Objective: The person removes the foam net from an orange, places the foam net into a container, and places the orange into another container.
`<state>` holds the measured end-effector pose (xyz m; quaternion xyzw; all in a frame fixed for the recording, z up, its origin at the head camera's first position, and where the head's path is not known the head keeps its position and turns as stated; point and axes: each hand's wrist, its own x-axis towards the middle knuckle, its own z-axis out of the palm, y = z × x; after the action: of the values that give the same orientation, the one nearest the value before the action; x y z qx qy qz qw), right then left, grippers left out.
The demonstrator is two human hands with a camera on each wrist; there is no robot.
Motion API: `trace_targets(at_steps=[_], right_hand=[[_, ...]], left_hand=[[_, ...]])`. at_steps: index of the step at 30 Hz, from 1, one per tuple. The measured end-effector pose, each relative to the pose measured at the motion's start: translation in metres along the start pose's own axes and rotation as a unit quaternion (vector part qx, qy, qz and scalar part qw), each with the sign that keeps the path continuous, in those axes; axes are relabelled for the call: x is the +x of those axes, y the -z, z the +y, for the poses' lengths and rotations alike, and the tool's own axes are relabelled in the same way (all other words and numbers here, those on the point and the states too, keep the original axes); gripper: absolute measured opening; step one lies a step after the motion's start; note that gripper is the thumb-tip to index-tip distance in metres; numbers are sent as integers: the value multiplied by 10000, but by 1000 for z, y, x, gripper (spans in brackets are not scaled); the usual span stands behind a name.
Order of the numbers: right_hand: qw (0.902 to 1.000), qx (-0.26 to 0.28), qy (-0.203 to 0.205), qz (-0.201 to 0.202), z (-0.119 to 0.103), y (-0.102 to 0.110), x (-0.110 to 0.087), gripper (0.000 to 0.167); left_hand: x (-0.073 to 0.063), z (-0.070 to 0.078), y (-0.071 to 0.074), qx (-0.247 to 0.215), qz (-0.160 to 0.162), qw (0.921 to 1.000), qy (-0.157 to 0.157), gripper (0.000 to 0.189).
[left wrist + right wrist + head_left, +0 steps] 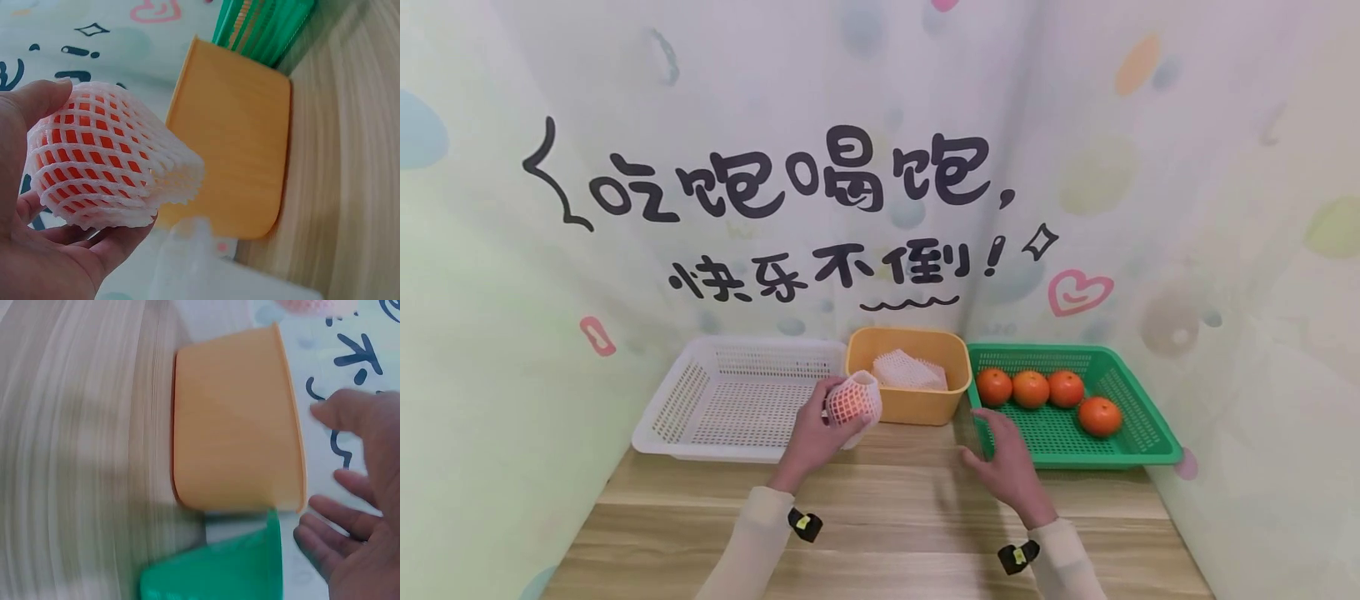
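My left hand (812,437) holds an orange (78,134) wrapped in a white foam net sleeve (112,165), up in front of the yellow bin (921,407). Fingers and thumb curl round the sleeved fruit in the left wrist view, and the net's loose end points away from the palm. My right hand (1003,462) is empty, its thumb and fingers spread apart, near the front left corner of the green basket (1075,459). Inside that basket sit several bare oranges (1101,417). More white foam nets (910,371) lie in the yellow bin.
A white basket (722,454) stands on the left, beside the yellow bin. All three containers line up along the back of the wooden table (880,533), against a curtain (820,75) printed with black writing.
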<state>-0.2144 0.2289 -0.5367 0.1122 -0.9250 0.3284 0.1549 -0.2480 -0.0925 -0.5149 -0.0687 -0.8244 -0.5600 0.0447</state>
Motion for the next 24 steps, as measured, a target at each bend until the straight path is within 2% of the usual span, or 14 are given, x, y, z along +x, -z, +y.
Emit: trace_targets(at_steps=[4,7,11,16,24], right_hand=[[9980,573,-36,-268,-10,-10,3,67],[9923,1086,-147,-581,-16,-20,4,67],[9794,1763,-381,-908,-18,-38,5,65],[9649,2310,-430,-1169,-12,-60,1,71],[9392,2976,-469,-1649,-6,-82,-2,72]], left_hand=[[-4,-5,-18,-233,-20,9997,-73,73],[-9,-9,-31,-401,-74,9990,-159,72],[-15,-15,-48,-569,-322,9978,-116,71],[-21,-26,-66,-872,-647,9941,-76,71],[-27,-49,-79,-1258,-952,9875,62,70]])
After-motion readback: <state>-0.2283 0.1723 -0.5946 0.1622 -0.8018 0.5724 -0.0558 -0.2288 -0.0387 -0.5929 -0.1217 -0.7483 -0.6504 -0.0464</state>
